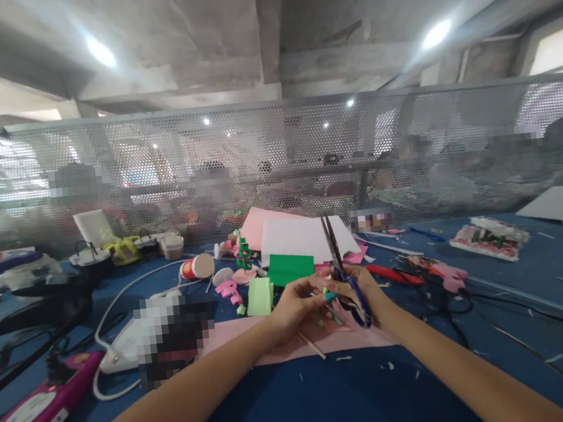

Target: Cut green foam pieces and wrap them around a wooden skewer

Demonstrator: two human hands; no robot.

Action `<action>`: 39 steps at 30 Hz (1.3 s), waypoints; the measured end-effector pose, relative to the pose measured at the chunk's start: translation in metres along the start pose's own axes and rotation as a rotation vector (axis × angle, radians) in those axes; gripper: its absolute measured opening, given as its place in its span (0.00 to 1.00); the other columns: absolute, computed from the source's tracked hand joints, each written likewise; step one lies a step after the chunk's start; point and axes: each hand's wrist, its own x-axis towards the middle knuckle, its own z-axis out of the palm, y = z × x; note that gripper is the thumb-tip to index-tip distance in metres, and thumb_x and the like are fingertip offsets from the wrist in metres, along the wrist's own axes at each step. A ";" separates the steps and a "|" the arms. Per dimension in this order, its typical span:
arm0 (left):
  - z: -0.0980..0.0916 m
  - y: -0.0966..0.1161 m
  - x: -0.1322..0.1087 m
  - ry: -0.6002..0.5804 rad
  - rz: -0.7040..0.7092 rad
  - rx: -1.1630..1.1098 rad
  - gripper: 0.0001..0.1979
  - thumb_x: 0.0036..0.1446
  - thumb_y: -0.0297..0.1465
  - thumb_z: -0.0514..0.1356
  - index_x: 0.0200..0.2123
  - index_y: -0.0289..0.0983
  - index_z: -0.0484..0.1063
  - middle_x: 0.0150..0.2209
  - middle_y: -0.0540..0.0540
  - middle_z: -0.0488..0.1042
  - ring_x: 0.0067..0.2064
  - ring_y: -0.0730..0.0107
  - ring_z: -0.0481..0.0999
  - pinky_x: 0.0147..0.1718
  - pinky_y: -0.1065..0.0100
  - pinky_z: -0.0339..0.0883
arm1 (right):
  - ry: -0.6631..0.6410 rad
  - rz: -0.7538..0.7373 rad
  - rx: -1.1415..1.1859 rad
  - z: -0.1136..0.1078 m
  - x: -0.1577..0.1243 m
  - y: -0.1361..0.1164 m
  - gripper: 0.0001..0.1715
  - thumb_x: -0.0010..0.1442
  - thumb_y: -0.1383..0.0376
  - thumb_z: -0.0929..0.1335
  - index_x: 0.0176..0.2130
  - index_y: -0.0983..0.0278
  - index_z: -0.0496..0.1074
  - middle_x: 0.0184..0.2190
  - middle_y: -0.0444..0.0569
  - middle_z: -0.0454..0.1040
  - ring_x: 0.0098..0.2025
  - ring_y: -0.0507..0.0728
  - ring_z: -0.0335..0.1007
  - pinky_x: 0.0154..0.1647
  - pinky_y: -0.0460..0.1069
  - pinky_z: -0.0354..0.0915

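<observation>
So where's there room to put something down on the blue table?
The near middle of the blue table, bordered by the left forearm, right forearm and pink paper, has room, bar small scraps. Around the magenta socket box and green paper it's crowded.

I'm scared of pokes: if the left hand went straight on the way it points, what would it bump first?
Probably the right hand, which holds the scissors. The left hand points across toward it, and the two look very close, maybe touching; depth is hard to judge.
</observation>
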 end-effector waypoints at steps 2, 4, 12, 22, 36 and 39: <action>-0.001 -0.001 0.000 0.016 -0.010 -0.005 0.19 0.40 0.36 0.69 0.32 0.32 0.69 0.25 0.48 0.72 0.23 0.72 0.74 0.23 0.71 0.68 | -0.008 -0.007 -0.014 0.000 0.000 -0.001 0.19 0.31 0.62 0.78 0.26 0.66 0.74 0.17 0.41 0.68 0.15 0.48 0.58 0.17 0.46 0.57; -0.001 -0.001 0.001 0.019 -0.026 -0.011 0.19 0.39 0.36 0.69 0.32 0.32 0.68 0.25 0.49 0.72 0.23 0.73 0.73 0.22 0.71 0.68 | -0.027 -0.009 -0.032 0.000 0.000 -0.002 0.19 0.32 0.60 0.78 0.26 0.66 0.74 0.16 0.41 0.67 0.15 0.49 0.58 0.17 0.45 0.57; -0.002 -0.001 0.000 -0.008 -0.088 0.011 0.19 0.41 0.37 0.69 0.33 0.30 0.69 0.24 0.46 0.73 0.22 0.73 0.73 0.23 0.70 0.69 | -0.059 0.026 -0.022 0.004 -0.005 -0.013 0.18 0.33 0.60 0.78 0.22 0.66 0.72 0.16 0.41 0.67 0.18 0.50 0.62 0.19 0.44 0.59; -0.009 0.002 0.003 -0.097 -0.158 -0.121 0.19 0.37 0.35 0.70 0.31 0.30 0.70 0.24 0.46 0.74 0.23 0.72 0.74 0.22 0.71 0.69 | -0.070 0.040 -0.078 -0.004 0.000 -0.009 0.18 0.35 0.59 0.77 0.25 0.67 0.73 0.14 0.41 0.66 0.14 0.47 0.55 0.13 0.42 0.51; -0.008 -0.001 0.005 -0.047 -0.130 -0.132 0.18 0.32 0.32 0.72 0.24 0.30 0.70 0.21 0.46 0.74 0.21 0.72 0.73 0.24 0.70 0.67 | -0.084 0.019 -0.130 -0.005 -0.002 -0.005 0.20 0.39 0.55 0.76 0.25 0.67 0.71 0.10 0.38 0.61 0.09 0.46 0.50 0.09 0.42 0.47; -0.006 -0.002 0.005 0.014 -0.088 -0.116 0.18 0.33 0.32 0.72 0.24 0.30 0.69 0.21 0.46 0.74 0.21 0.72 0.73 0.24 0.72 0.65 | 0.021 -0.033 -0.220 -0.007 -0.002 -0.007 0.21 0.41 0.52 0.74 0.23 0.66 0.68 0.08 0.36 0.56 0.09 0.46 0.47 0.08 0.43 0.43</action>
